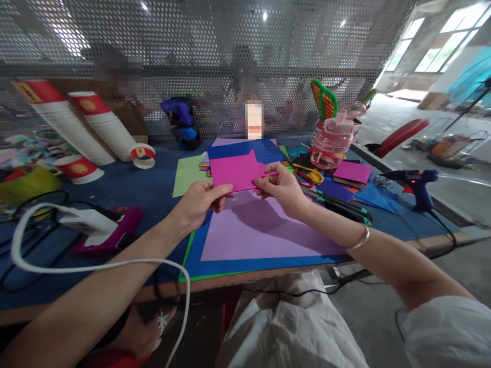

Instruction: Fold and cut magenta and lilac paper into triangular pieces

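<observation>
Pink paper (235, 171) is held up just above the table between both hands, left hand (199, 200) pinching its near-left corner and right hand (283, 188) pinching the right edge, both closed on the sheet. Under it sits a lilac sheet (264, 230) on a blue sheet (245, 263), with scissors (312, 176) and a blue glue gun (416, 186) off to the right and paper cup stacks (92, 125) far left. Honestly it could crease crooked or tear if the two pinches pull unevenly, thin stuff like that.

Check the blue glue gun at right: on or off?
Likely on: the blue glue gun shows a small red-orange glow on its body, cord trailing off the table edge.
</observation>
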Action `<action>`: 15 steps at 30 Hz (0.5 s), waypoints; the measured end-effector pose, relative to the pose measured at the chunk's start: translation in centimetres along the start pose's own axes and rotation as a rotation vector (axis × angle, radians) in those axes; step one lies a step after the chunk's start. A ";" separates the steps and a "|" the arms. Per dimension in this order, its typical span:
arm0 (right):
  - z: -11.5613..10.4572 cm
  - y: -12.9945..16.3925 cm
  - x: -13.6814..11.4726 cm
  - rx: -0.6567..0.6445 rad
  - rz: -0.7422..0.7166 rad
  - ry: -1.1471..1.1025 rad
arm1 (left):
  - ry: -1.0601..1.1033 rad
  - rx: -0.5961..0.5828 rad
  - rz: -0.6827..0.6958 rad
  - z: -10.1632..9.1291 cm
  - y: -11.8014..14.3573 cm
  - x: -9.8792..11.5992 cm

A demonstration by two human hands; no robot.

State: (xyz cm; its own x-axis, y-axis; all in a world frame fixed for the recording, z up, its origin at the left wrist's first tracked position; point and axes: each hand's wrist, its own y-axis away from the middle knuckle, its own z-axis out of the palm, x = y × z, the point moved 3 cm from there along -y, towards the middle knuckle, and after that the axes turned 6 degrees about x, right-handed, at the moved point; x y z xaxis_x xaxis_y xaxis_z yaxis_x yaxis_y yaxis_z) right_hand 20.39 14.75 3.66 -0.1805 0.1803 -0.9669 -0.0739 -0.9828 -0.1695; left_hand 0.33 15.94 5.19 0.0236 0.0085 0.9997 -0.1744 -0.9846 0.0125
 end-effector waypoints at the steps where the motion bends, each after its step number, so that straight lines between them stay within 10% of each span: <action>1: 0.0 0.0 0.0 -0.015 -0.019 0.029 | 0.012 -0.005 -0.010 0.0 0.0 0.0; 5: -0.1 0.3 -0.5 -0.063 -0.229 0.274 | 0.075 -0.023 -0.077 -0.1 0.1 0.1; 11: -0.1 1.5 -2.3 -0.038 -0.970 0.793 | 0.103 -0.088 -0.142 0.0 0.5 0.8; 15: 0.2 1.7 -2.4 -0.139 -1.015 0.783 | 0.087 -0.125 -0.175 0.2 0.7 0.5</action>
State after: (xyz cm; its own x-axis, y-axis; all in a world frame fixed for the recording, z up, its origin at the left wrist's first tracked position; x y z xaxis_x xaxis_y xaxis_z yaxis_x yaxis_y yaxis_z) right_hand 20.52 12.65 5.76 0.5198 0.8197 -0.2405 0.2716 -0.4255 -0.8632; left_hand 0.43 15.17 5.73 -0.0193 0.1978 0.9801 -0.2958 -0.9375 0.1834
